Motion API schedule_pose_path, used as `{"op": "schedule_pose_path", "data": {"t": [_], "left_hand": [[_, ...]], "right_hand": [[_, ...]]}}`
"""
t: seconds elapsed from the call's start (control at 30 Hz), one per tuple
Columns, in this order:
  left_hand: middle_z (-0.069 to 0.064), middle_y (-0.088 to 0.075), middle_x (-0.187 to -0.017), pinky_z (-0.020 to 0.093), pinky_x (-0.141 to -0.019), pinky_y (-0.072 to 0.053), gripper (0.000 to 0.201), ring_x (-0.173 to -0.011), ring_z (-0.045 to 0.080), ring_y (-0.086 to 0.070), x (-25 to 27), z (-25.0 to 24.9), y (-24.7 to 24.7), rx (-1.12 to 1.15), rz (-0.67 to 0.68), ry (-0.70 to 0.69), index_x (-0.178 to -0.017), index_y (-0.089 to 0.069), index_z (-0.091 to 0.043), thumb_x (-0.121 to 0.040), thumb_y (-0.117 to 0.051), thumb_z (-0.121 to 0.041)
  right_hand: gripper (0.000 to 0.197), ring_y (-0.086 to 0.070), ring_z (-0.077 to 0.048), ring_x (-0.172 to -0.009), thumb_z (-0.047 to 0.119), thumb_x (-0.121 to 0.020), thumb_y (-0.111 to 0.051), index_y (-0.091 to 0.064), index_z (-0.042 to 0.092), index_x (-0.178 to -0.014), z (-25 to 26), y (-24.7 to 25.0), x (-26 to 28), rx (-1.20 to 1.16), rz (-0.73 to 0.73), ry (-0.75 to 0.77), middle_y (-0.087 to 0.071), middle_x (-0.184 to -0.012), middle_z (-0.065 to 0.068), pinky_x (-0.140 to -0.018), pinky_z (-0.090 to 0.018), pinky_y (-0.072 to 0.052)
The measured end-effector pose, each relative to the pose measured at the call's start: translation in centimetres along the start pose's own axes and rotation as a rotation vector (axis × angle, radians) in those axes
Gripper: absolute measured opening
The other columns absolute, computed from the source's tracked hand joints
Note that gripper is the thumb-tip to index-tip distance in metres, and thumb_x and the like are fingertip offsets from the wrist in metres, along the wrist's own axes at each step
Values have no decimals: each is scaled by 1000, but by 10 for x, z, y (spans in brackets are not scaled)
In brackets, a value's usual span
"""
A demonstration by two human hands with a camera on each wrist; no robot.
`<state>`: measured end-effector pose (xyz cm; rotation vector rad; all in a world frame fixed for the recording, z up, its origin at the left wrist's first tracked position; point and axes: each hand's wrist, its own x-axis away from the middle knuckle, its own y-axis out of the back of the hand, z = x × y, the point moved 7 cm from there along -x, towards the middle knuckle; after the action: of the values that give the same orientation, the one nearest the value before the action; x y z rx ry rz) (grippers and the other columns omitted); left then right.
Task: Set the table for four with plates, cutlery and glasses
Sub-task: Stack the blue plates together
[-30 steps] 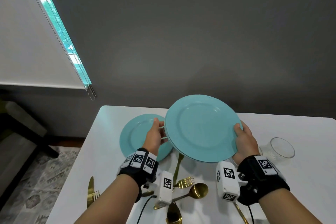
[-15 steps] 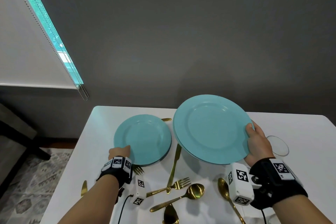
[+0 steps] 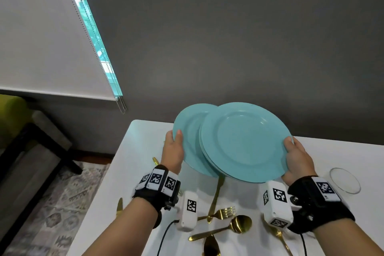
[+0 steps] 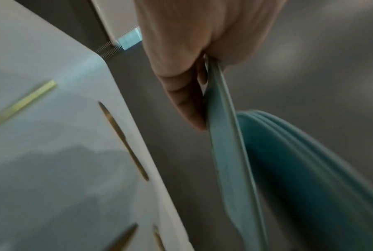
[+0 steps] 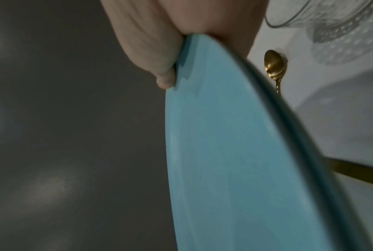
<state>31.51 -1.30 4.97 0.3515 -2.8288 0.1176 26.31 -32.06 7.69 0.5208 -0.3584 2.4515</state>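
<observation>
- Closest in, gold cutlery [image 3: 223,213] is scattered loose on the white surface [image 3: 133,172] right under both wrists, so I'd pick a landing spot that isn't on top of a fork or knife.
- Left hand [image 3: 173,149] has one plate [image 3: 190,141] pinched at its rim, thumb on top and fingers [image 4: 187,108] underneath, held up off the surface and tilted. Level it out before lowering it, and set it down rather than sliding it.
- Right hand [image 3: 298,160] grips the rim of the stack [image 3: 245,141], looks like a few plates, also in the air. That's a heavy one-hand edge hold, so keep it low and steady while the left does the placing.
- The two overlap in the head view; pull the single plate clear to the left first.
- Glass [image 3: 345,181] sits off to the right, near that wrist. Watch the elbow.
</observation>
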Motion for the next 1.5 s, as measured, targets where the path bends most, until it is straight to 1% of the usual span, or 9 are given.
{"op": "schedule_pose_path", "data": {"t": [0.3,0.47,0.6,0.73,0.83,1.07,1.23,1.4,1.5], "left_hand": [[0,-57,-101,31,-76,-46,28,-91,16,-55,29,4,-35,215,137,85,-107,-47,-19,-100,-30,-39],[1,-59,-104,36,-86,-48,27,-98,18,-57,33,8,-41,242,165,124,-96,-51,-21,-101,-31,-37],[3,-68,-103,31,-75,-51,43,-94,19,-63,38,7,-39,322,188,209,-116,-56,-15,-100,-28,-43],[-3,-75,-89,31,-81,-52,53,-86,14,-68,34,-1,-27,304,294,280,-104,-66,-22,-98,-22,-51],[8,-67,-117,42,-92,-51,44,-106,27,-64,27,-6,-7,241,208,258,-123,-58,-12,-95,-46,-44],[13,-63,-115,45,-83,-54,32,-92,30,-64,-4,0,65,289,-88,161,-120,-50,-9,-94,-54,-27],[11,-58,-113,46,-88,-49,33,-87,27,-62,-12,10,124,386,-300,144,-124,-42,-9,-96,-51,-23],[10,-58,-124,51,-91,-49,41,-103,29,-60,-22,37,174,404,-461,183,-131,-41,-10,-96,-51,-27],[8,-58,-122,49,-90,-49,38,-99,28,-59,-26,51,190,418,-494,192,-133,-41,-14,-98,-47,-24]], "right_hand": [[34,-59,-32,-112,34,-98,-47,-53,26,-130,0,5,3,71,-35,32,-60,-127,-4,-96,-53,-47],[34,-60,-28,-102,31,-100,-44,-48,28,-133,0,-4,9,30,39,43,-60,-120,-2,-88,-46,-49],[35,-62,-19,-88,25,-102,-39,-46,28,-136,-1,-23,15,5,146,56,-61,-117,-1,-86,-40,-47],[33,-63,-23,-102,27,-100,-43,-51,35,-131,-5,-36,15,96,157,65,-62,-122,2,-87,-41,-51],[36,-61,-26,-109,26,-100,-44,-49,33,-135,-12,-56,18,112,198,63,-62,-124,0,-87,-40,-52],[45,-62,-20,-83,49,-99,-30,-62,19,-110,-32,-123,33,-32,361,-94,-69,-94,-5,-73,-33,-48],[30,-53,-18,-59,31,-97,-44,-62,10,-110,-86,-160,27,714,405,-30,-63,-83,-5,-54,-24,-41],[36,-60,-25,-109,32,-94,-51,-60,8,-118,-170,-215,45,1507,760,187,-61,-122,-10,-83,-26,-49],[39,-59,-27,-111,36,-93,-51,-56,6,-118,-199,-231,51,1649,765,215,-61,-121,-12,-80,-26,-44]]}}
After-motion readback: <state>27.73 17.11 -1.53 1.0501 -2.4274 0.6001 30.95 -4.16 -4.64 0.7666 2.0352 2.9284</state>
